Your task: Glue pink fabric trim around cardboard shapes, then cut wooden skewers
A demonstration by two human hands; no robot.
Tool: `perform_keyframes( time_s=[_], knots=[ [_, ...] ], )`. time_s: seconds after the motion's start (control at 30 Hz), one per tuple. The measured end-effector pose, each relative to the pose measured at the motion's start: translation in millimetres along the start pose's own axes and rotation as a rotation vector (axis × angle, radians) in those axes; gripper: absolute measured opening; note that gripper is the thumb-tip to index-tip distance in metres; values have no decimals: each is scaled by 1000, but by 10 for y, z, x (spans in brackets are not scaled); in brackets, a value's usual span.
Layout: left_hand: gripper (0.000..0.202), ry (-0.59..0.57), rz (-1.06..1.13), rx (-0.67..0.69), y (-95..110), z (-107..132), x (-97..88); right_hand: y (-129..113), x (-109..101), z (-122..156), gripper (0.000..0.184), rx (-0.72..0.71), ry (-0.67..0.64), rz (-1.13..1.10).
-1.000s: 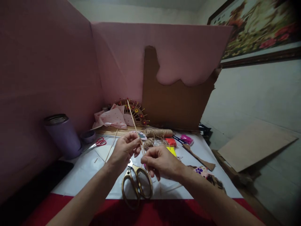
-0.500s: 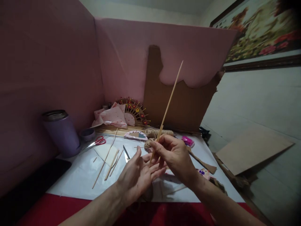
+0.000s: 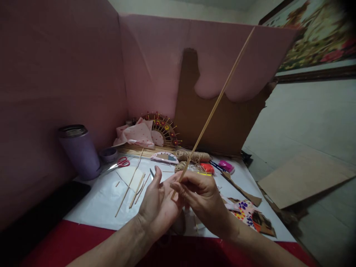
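Note:
Thin bamboo sticks [image 3: 213, 109], seemingly two or so lying side by side, slant up to the right above the table. My right hand [image 3: 204, 194] pinches them near their lower end, thumb against fingers. Under that end lies my left hand [image 3: 161, 205], palm up and open, thumb raised; the stick ends touch its palm. Its fingertips are partly hidden behind my right hand. Left of my hands, several loose sticks [image 3: 136, 191] rest on and beside a pale cut piece [image 3: 128, 176]. A dark pointed blade [image 3: 151, 174] shows behind my left thumb.
Red-handled scissors [image 3: 123, 162], a purple tumbler [image 3: 79, 152] and a tape roll [image 3: 108, 154] stand at the left. Behind are a decorated half-round fan [image 3: 167, 128], pink cloth [image 3: 136, 134] and twine [image 3: 194, 155]. Flowered fabric [image 3: 244, 213] lies right; cardboard [image 3: 211, 126] leans behind.
The sticks have tilted further right and reach higher in view. My right hand now pinches close to their lower end over my left palm. The view has shifted slightly.

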State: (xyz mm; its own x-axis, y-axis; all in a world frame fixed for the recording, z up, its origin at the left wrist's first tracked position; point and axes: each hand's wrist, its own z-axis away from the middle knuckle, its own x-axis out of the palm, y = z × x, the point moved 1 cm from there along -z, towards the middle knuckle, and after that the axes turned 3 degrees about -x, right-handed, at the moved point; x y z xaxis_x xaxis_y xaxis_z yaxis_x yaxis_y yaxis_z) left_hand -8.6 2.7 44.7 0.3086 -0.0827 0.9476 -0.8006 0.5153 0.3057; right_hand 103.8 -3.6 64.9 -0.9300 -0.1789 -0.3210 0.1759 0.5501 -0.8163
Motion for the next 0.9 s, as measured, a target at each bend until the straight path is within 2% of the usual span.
perform_keyframes(
  time_s=[0.17, 0.3, 0.47, 0.7, 0.9],
  knots=[
    [59, -20, -9, -79, -16, 5, 6, -15, 14, -7, 29, -10, -36, 106],
    [61, -18, -26, -113, -41, 15, -4, 8, 28, -11, 25, 18, -61, 146],
    [60, -47, -49, -96, -49, 20, -37, -2, 30, -7, 25, -9, -55, 168],
    [58, -15, 15, -85, -18, 27, -18, -29, 23, -6, 26, -67, -42, 137],
    [58, -31, -11, -80, -16, 38, 4, 14, 22, 12, 26, -47, -33, 119]
  ],
)
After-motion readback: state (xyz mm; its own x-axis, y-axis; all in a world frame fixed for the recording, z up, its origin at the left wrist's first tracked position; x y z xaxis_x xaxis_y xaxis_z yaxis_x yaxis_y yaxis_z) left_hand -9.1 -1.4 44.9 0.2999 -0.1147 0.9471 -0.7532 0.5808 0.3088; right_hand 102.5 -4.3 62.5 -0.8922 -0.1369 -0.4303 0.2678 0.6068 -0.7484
